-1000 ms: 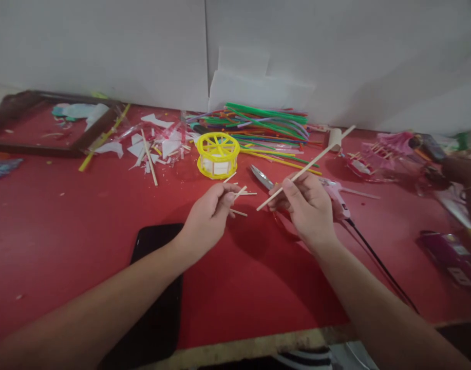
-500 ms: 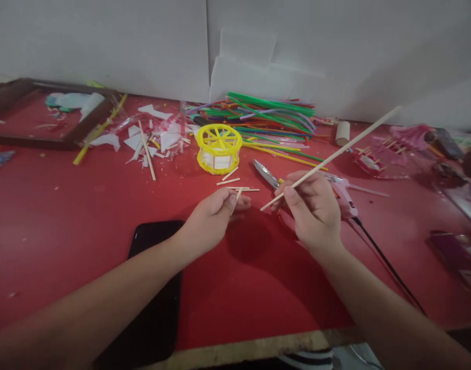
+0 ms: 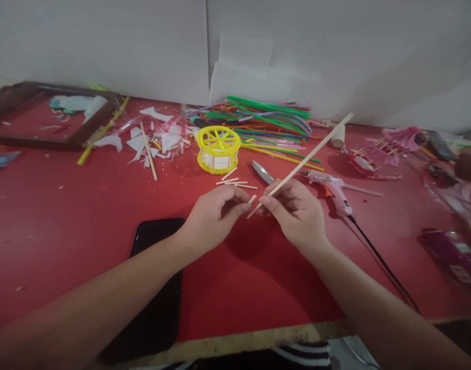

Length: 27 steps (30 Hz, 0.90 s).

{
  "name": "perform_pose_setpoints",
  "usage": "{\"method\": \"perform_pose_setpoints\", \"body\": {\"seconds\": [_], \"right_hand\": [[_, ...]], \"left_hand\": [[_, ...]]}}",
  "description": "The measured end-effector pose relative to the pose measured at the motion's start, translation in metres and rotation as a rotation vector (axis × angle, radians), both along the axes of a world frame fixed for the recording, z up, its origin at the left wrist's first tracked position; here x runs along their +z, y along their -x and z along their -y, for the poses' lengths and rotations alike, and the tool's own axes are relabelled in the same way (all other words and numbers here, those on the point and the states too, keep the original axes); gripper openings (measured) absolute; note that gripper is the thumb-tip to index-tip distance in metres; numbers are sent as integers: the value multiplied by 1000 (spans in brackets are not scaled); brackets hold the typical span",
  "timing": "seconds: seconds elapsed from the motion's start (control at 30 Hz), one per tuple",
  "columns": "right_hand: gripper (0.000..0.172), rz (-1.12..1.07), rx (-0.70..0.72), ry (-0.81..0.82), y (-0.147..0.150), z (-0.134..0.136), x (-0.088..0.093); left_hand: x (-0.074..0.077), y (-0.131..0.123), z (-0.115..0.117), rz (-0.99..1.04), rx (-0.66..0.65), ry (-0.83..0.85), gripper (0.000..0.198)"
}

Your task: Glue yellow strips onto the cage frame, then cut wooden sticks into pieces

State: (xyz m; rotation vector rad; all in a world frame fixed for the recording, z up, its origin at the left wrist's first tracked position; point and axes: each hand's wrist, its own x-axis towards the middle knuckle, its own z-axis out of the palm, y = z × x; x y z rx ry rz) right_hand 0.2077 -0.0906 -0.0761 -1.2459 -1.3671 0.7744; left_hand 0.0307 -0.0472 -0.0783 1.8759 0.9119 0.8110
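My right hand (image 3: 297, 213) pinches a long pale wooden stick (image 3: 308, 158) that slants up to the right. Between the thumb and fingers of my left hand (image 3: 220, 213) is a short cut piece of stick (image 3: 252, 199), held close beside the long stick's lower end. Several more short stick pieces (image 3: 236, 182) lie on the red table just beyond my hands. Behind them stands a small round yellow frame (image 3: 219, 134) with a spoked top and white inside. The blades of a cutting tool (image 3: 261, 171) point out from behind my right hand, which hides its handles.
A pink glue gun (image 3: 333, 190) with a black cord lies at right. At left a black phone (image 3: 158, 293) is partly under my left arm. Coloured pipe cleaners (image 3: 266, 115), white scraps (image 3: 137, 141), a cork-like cylinder (image 3: 338, 137) and a brown frame (image 3: 75, 136) are further back.
My right hand has moved left with the long stick, bringing its lower end near the short piece. My left hand has turned that piece and its fingers have drawn in.
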Motion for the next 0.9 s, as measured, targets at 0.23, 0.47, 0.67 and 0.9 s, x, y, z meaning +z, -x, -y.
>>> {"method": "perform_pose_setpoints", "body": {"seconds": [0.23, 0.47, 0.67, 0.9], "right_hand": [[15, -24, 64, 45, 2, 0, 1], [18, -2, 182, 74, -3, -2, -3], [16, 107, 177, 57, -3, -1, -1], [37, -112, 164, 200, 0, 0, -6]], "left_hand": [[6, -1, 3, 10, -55, -125, 7], [5, 0, 1, -19, 8, -5, 4], [0, 0, -1, 98, -22, 196, 11], [0, 0, -3, 181, -78, 396, 23]]}}
